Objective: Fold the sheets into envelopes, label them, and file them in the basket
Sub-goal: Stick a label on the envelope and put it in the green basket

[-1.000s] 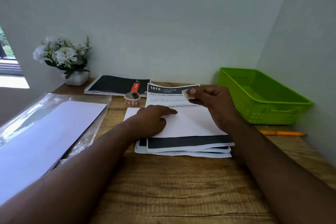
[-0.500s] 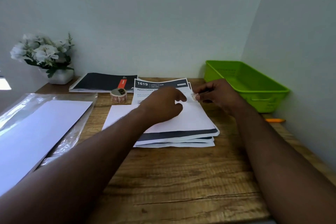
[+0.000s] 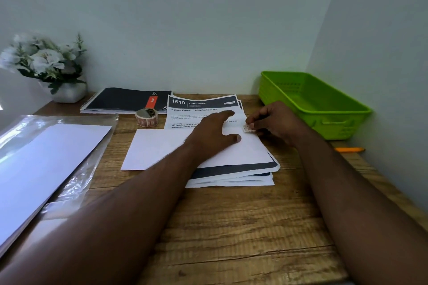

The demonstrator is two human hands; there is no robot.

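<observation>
Left hand point(image 3: 215, 133) lies flat, fingers spread, pinning the folded sheet point(image 3: 176, 148) on the stack point(image 3: 234, 176) mid-desk point(image 3: 231, 227). Right hand point(image 3: 275, 122) pinches a small sticker point(image 3: 249, 128) at the sheet's right edge, touching or just above it, just right of the left thumb. Sheet's long axis runs left-right. Basket point(image 3: 312, 104) sits at the desk's back right corner, nearer the right hand. Likely next: press the sticker down.

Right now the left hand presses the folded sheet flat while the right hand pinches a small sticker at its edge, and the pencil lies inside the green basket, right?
Not quite: in the head view the pencil lies on the table beside the green basket, not inside. The left hand, folded sheet, right hand and sticker are as stated.
</observation>
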